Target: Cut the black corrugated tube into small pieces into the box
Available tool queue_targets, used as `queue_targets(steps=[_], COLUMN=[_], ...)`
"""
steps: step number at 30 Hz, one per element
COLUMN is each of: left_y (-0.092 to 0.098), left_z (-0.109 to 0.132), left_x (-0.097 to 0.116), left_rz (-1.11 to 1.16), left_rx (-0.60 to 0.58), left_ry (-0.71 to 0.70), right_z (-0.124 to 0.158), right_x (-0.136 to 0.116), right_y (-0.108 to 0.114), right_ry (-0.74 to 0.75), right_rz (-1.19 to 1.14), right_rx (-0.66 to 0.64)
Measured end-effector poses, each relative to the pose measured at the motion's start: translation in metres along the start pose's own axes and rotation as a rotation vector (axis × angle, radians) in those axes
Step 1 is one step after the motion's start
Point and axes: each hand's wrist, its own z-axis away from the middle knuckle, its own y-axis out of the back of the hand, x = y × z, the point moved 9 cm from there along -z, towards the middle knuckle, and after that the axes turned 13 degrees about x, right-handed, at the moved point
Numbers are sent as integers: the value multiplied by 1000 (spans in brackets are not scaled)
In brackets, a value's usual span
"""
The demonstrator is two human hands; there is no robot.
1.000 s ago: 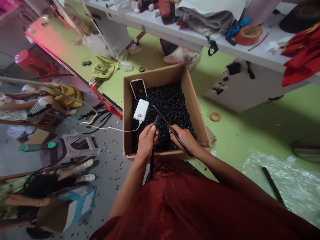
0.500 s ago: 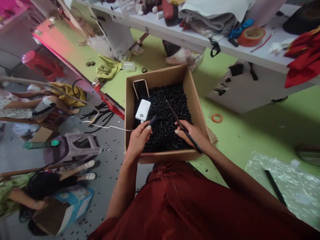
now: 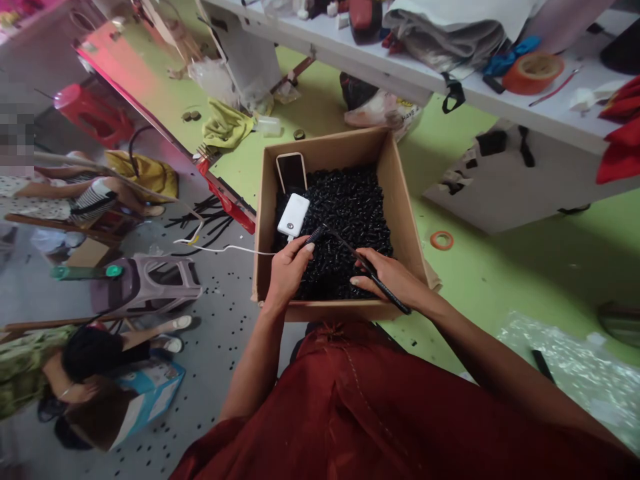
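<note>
My left hand is closed, pinching a small black ribbed piece between thumb and fingers over the cardboard box. In my right hand lies a long, thin dark rod, which slants from beside the wrist up to the left. Its far tip is at the end of the ribbed piece; whether they touch I cannot tell. Below both hands the box holds a heap of small black pieces. A white power bank rests on the heap, left of centre, and a phone leans against the box's back-left wall.
A white cable runs from the left over the box's edge. Ahead is a cluttered white table. Orange tape lies to the right on green flooring. At the left are two seated people, a grey stool and a blue-and-white carton.
The rod's tip has come down and left to the ribbed piece, which has turned slightly rightward in my left hand. The whole view has shifted a little with my head.
</note>
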Motion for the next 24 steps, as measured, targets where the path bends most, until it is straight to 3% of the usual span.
queue_targets(steps=[24], left_y=[-10], left_z=[4], left_x=[-2], left_rz=[-15], left_rx=[-96], left_ry=[17], right_z=[-11], right_x=[-12], right_y=[-14], right_ry=[27], right_rz=[-11], right_rx=[-68])
